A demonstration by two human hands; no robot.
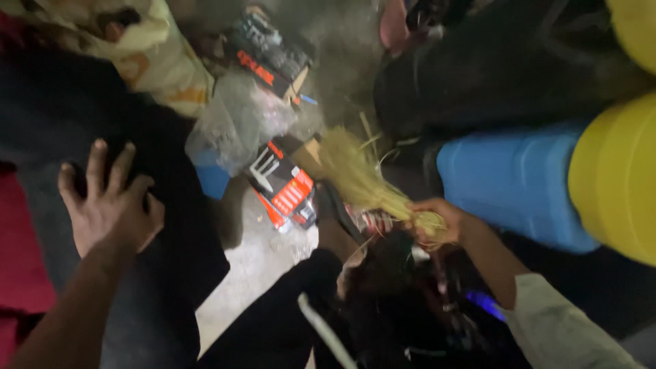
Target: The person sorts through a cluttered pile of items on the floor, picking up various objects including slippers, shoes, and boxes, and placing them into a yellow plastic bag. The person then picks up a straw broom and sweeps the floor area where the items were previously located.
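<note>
Two hands in view, amid floor clutter. Largest first: dark cloth [137, 137] fills the 9 o'clock side, red fabric [24, 253] at its edge. Yellow drum [615, 178] at 3 o'clock, blue container [512, 181] just beside it toward centre. Patterned cream cloth [154, 58] at 11 o'clock. Clear plastic bag [236, 119] near centre-top; black-and-orange carton [283, 184] below it, a second carton [270, 55] at 12 o'clock. Left hand [109, 205], fingers spread, lies flat on the dark cloth. Right hand [437, 222], just right of centre, closed round the bound end of a straw hand broom [359, 174], bristles fanning toward 11 o'clock over grey concrete floor [253, 266].
</note>
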